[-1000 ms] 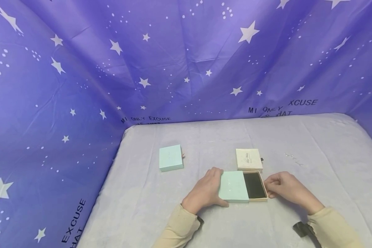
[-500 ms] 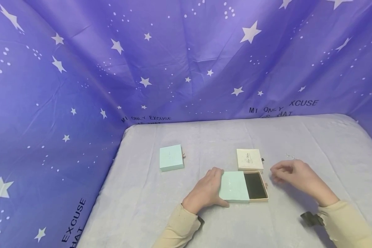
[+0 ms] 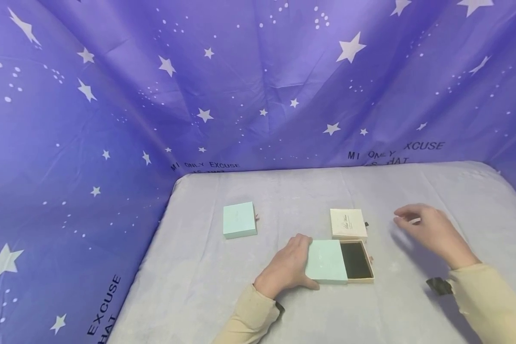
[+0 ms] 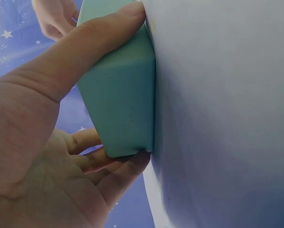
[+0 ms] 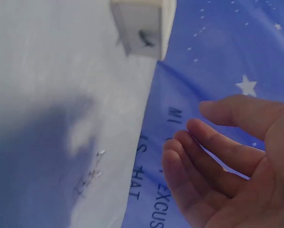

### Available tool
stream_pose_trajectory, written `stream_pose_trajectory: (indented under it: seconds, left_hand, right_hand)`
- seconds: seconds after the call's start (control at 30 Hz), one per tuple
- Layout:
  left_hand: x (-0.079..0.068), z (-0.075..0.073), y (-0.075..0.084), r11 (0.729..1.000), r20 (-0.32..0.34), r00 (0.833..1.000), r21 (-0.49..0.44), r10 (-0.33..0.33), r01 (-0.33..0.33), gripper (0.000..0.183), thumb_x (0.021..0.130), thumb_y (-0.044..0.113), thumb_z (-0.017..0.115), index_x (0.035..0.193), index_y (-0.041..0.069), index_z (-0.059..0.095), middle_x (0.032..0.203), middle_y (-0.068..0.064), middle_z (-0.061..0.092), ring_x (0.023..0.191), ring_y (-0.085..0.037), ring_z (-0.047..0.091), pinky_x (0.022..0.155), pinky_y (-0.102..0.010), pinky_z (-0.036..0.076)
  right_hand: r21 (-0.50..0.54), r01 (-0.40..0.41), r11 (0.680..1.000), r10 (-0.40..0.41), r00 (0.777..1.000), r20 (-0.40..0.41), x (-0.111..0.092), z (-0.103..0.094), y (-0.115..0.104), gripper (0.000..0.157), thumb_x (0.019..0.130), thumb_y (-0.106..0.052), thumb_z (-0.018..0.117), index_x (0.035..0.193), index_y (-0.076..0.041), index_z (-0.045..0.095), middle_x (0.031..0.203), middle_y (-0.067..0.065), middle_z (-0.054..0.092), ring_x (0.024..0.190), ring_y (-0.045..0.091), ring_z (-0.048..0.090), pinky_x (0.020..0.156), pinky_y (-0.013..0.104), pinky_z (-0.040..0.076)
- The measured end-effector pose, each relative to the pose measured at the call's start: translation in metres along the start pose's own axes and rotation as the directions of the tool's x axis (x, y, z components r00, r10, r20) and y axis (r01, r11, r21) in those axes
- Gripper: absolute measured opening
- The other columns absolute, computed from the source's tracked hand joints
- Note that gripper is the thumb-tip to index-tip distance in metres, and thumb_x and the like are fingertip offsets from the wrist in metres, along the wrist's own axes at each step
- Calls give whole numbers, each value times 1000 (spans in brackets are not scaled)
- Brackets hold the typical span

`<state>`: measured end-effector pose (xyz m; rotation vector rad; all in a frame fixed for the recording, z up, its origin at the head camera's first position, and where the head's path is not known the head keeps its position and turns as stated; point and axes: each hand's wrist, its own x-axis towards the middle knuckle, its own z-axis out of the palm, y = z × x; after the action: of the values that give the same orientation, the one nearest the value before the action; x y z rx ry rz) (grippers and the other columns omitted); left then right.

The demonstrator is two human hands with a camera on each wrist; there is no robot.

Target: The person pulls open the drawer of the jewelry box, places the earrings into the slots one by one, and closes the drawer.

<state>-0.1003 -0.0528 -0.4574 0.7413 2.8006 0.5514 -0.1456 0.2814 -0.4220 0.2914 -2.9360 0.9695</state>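
Note:
A mint-green drawer box (image 3: 325,261) lies on the cloth, its tray (image 3: 358,261) with a dark lining pulled partway out to the right. My left hand (image 3: 284,270) grips the sleeve's left end, thumb along the near side and fingers at the far side, as the left wrist view (image 4: 61,123) also has it. Farther right, my right hand (image 3: 436,234) hovers over the cloth with loosely bent fingers and nothing between them. Below it, in the right wrist view, lies a small silvery piece of jewelry (image 5: 92,173); in the head view the hand hides it.
Just behind the drawer box sits a cream box (image 3: 348,223) with a dark pull tab. Another mint-green box (image 3: 239,220) with a pinkish ribbon stands at the left. A purple star-printed curtain (image 3: 258,86) walls the pale cloth-covered table (image 3: 189,286).
My right hand has left the tray's pull end and moved up and to the right, over the silvery jewelry. The left hand keeps its hold on the drawer box.

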Motion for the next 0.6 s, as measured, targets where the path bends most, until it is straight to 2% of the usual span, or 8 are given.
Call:
stream_pose_trajectory:
  seconds: [0.17, 0.4, 0.6]
  left_hand:
    - [0, 1, 0, 1000, 10, 1000, -3, -15, 15, 101, 56, 40, 96, 135, 9, 41, 113, 5, 49, 97, -6, 46, 84, -15, 47]
    - [0, 1, -1, 1000, 8, 1000, 13, -18, 18, 102, 56, 41, 96, 136, 8, 41, 114, 4, 50, 98, -6, 46, 85, -15, 48]
    - [1, 2, -1, 1000, 4, 1000, 28, -12, 12, 103, 56, 42, 96, 136, 7, 41, 113, 4, 50, 97, -6, 46, 84, -15, 47]
  right_hand:
    - [-37, 8, 999, -9, 999, -35, 8, 4, 11, 34, 91, -14, 68, 116, 9, 64, 116, 37, 60, 89, 50, 65, 79, 64, 48]
    - [-84, 25, 996, -32, 997, -75, 16, 10, 21, 33, 87, -5, 69, 115, 12, 62, 115, 40, 55, 94, 56, 60, 82, 67, 44]
    - [-141, 0, 990, -6, 999, -38, 23, 10, 28, 38, 86, -5, 68, 116, 17, 59, 114, 44, 53, 104, 61, 49, 91, 71, 37]
